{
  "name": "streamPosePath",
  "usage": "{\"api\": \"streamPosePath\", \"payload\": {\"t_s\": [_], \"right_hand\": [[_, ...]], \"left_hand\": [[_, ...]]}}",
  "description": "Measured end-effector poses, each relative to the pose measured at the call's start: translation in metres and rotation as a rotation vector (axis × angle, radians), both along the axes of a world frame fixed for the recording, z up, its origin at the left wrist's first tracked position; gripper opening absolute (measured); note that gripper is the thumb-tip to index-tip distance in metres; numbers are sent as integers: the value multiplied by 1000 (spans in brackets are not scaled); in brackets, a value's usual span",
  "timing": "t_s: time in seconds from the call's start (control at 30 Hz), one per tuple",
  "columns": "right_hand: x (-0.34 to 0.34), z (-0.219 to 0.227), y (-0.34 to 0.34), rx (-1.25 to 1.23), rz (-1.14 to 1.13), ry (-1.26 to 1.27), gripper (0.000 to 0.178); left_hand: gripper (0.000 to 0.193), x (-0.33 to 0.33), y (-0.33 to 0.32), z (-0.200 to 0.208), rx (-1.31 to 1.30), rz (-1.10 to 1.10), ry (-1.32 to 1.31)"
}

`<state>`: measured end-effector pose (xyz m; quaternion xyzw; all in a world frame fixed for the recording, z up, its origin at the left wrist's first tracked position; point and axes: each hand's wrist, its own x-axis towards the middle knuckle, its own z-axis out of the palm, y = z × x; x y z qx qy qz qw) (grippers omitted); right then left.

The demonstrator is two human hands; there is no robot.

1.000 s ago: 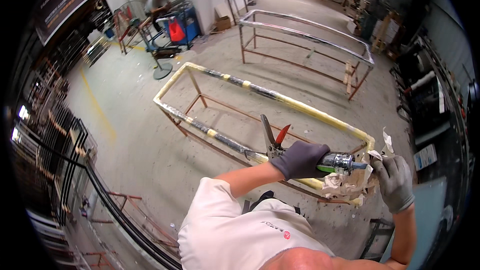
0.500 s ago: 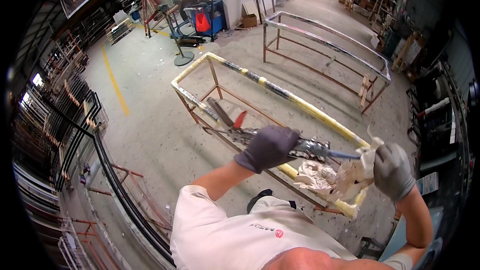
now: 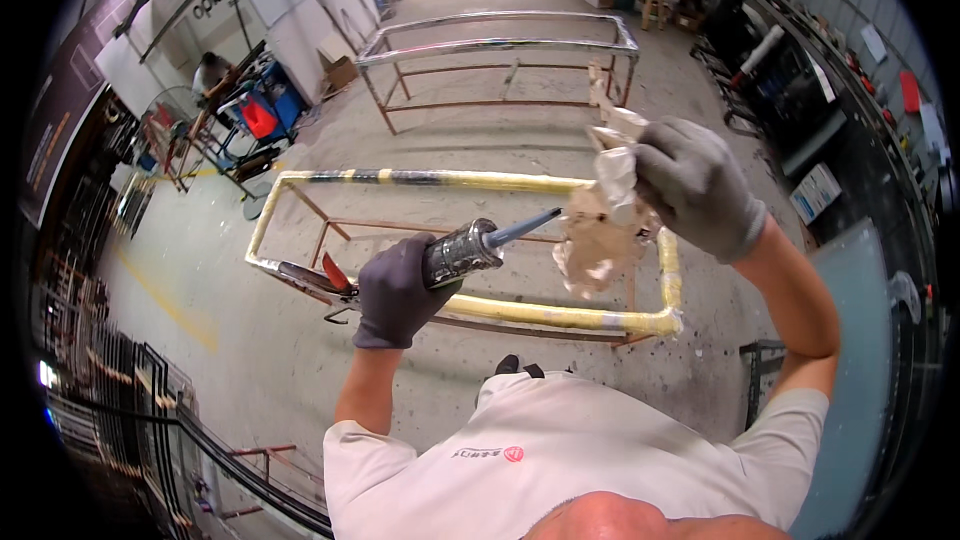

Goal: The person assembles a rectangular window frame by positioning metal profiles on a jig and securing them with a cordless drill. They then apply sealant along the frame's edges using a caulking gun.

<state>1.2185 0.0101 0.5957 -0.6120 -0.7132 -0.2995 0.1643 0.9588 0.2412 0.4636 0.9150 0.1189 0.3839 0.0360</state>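
Note:
My left hand, in a dark glove, is closed round the barrel of a caulking gun. Its blue-grey nozzle points right and slightly upward, and a red part shows on its far left end. In a grey glove, my right hand grips a crumpled, beige-white sheet, probably paper or cloth, that hangs down to the right of the nozzle tip. The two are apart by a small gap. Under both hands stands a long metal frame with yellow wrapping on its top bars.
A second frame with silvery wrapping stands farther off. A person works at the far left near a red bag and a fan. Stacked dark profiles line the left; a glass sheet leans at right.
My view has turned to the right. The crumpled sheet has been lifted off the frame's right end, and the nozzle, which was against the sheet, is now free of it.

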Motion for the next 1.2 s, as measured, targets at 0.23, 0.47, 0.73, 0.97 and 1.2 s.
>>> {"api": "streamPosePath", "payload": {"t_s": [0.23, 0.47, 0.73, 0.97, 1.2], "right_hand": [[-15, -27, 4, -131, 106, 92, 29], [-6, -52, 11, -216, 33, -194, 21], [-3, -39, 15, -204, 76, -232, 13], [6, -43, 2, -128, 200, -137, 13], [-9, -43, -9, -91, 264, -252, 8]], "left_hand": [[47, 22, -2, -12, 24, -102, 42], [45, 31, -10, 2, 81, -39, 230], [48, 28, -12, 12, 59, -44, 196], [48, 27, -22, 28, -144, -109, 385], [47, 14, -44, 27, -322, -125, 527]]}}
